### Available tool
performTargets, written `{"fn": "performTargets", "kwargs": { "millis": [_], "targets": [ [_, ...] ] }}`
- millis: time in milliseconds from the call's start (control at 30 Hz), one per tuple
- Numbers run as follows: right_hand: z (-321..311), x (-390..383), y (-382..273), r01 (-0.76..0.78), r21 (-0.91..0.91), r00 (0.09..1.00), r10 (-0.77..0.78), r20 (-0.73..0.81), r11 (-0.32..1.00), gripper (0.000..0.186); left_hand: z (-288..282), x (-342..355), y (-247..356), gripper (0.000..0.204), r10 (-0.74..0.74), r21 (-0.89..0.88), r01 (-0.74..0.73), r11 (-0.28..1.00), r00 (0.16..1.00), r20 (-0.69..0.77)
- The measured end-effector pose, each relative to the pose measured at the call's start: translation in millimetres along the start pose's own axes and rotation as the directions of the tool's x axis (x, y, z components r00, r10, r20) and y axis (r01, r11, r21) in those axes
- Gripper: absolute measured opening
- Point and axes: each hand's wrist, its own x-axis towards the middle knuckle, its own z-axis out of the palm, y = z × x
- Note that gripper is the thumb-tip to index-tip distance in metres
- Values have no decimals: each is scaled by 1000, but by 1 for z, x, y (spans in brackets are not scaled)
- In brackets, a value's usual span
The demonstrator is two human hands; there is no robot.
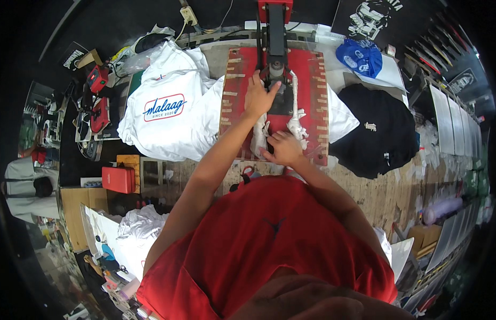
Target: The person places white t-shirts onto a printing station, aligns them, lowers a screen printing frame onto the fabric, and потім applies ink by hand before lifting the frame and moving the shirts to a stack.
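Note:
A heat press with a red, scuffed top plate [242, 114] stands in front of me, its edges marked with strips of tape. My left hand [260, 96] rests near the press's central post, fingers stretched and thumb apart. Nearer to me, my right hand [285, 148] curls over the near end of the press handle [296, 120], whose side bars are wrapped in white cloth. White fabric [341, 118] sticks out from under the plate on the right. What lies beneath the plate is hidden.
Left of the press lies a white printed T-shirt [165, 112] on a pile. A black T-shirt [373, 130] is spread on the right, with a blue printed cloth [360, 57] behind it. A red case [119, 180] sits lower left, and cables hang behind the press.

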Motion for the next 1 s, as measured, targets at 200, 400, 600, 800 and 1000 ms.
{"fn": "performTargets", "kwargs": {
  "millis": [200,400,600,800,1000],
  "targets": [
    [-7,1,-6,-1,-43,993,6,121,999,56,3,27,-28,95,-200,-181,283,942,905,376],
    [0,3,-14,-141,-110,964,162,210,984,65,7,33,-21,85,-289,-230,423,877,845,451],
    [-3,16,-21,-211,-168,923,253,290,963,72,0,39,-33,75,-332,-300,500,812,819,467],
    [-71,18,-60,-184,-183,896,242,372,966,75,-32,55,10,73,-140,298,9,954,896,421],
    [-63,3,-56,-76,-97,996,80,39,992,54,-29,11,1,86,-150,126,118,985,946,286]
  ]
}}
